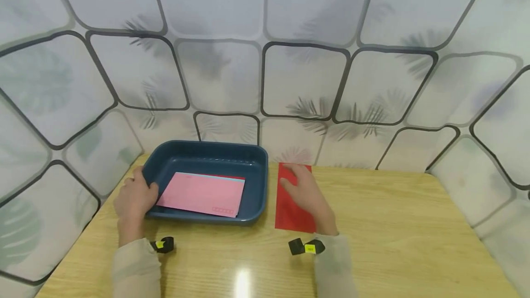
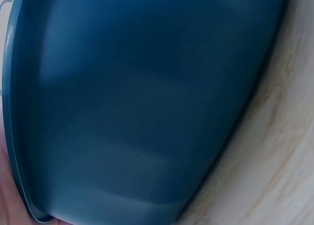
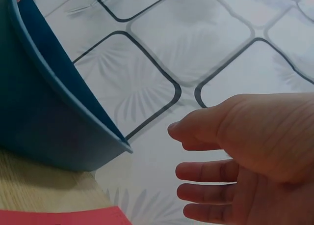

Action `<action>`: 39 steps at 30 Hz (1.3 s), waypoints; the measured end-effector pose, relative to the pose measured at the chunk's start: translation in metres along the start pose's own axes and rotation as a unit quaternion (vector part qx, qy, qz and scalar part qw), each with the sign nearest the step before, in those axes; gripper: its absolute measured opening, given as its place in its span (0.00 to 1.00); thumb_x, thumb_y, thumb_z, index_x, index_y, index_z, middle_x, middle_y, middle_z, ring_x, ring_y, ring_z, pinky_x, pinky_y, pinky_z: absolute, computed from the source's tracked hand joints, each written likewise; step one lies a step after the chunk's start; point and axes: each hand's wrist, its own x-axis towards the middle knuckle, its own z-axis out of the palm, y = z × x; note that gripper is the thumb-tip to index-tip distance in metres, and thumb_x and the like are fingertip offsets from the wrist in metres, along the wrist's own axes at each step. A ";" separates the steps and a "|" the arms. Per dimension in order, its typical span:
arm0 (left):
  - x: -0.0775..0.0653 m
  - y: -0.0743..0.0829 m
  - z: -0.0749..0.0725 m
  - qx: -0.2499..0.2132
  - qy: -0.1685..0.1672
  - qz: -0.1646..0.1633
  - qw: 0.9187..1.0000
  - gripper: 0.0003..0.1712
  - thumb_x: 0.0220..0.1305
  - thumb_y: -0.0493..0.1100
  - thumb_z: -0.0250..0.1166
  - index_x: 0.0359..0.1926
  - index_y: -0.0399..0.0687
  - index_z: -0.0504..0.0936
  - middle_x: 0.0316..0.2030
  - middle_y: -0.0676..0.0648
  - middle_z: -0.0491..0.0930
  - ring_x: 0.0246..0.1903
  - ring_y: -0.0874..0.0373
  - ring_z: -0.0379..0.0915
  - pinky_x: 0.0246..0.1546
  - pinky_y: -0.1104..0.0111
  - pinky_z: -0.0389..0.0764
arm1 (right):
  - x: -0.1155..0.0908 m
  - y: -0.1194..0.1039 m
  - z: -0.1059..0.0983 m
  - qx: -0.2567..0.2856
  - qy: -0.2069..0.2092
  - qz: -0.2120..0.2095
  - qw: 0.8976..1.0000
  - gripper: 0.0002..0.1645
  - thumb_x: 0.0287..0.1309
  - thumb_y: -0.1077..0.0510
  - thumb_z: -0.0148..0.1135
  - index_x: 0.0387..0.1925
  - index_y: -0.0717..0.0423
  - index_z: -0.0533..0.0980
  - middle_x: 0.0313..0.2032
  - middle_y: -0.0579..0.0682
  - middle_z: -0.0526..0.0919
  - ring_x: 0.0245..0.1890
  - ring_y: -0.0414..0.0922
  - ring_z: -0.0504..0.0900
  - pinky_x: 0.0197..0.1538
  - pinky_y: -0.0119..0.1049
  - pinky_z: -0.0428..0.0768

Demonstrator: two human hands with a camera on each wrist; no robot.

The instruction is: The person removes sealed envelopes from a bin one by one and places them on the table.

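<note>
Left fingers (image 1: 139, 176) gripping basin (image 1: 211, 151); glossy wooden tabletop (image 1: 393, 224), pale leaf-print walls (image 1: 223, 77)

Upright dark-blue tray (image 1: 211, 149), pink-topped envelope stack (image 1: 203, 193) inside, red envelope (image 1: 290, 208) flat beside it

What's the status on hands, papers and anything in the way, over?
Left hand grips tray. Right hand empty, above red paper. Pink paper on top inside tray. No obstruction seen between right hand and red paper.

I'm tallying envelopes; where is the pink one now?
In the head view, the pink envelope lies inside the blue tub, left of centre, just right of the left hand.
</note>
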 end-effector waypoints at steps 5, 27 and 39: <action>-0.001 -0.002 -0.001 -0.002 0.000 0.009 1.000 0.38 0.61 0.48 0.45 0.67 0.34 0.45 0.50 0.20 0.62 0.44 0.25 0.63 0.35 0.37 0.69 | 0.001 -0.010 0.004 -0.009 0.003 -0.014 1.000 0.26 0.55 0.59 0.59 0.55 0.63 0.69 0.53 0.61 0.74 0.53 0.53 0.70 0.56 0.53 0.70; 0.001 -0.001 -0.001 -0.003 0.007 0.003 1.000 0.38 0.61 0.47 0.46 0.67 0.34 0.45 0.50 0.20 0.62 0.44 0.26 0.64 0.36 0.36 0.70 | 0.007 -0.039 0.046 -0.137 -0.080 -0.069 0.985 0.22 0.54 0.55 0.59 0.52 0.55 0.73 0.54 0.55 0.70 0.54 0.50 0.64 0.52 0.50 0.72; -0.001 -0.002 -0.001 -0.006 0.010 0.008 1.000 0.38 0.61 0.47 0.46 0.67 0.34 0.46 0.49 0.21 0.63 0.43 0.26 0.64 0.36 0.37 0.70 | 0.027 -0.055 0.066 -0.208 -0.090 -0.135 0.965 0.19 0.55 0.56 0.57 0.49 0.56 0.74 0.53 0.59 0.70 0.55 0.54 0.63 0.53 0.52 0.71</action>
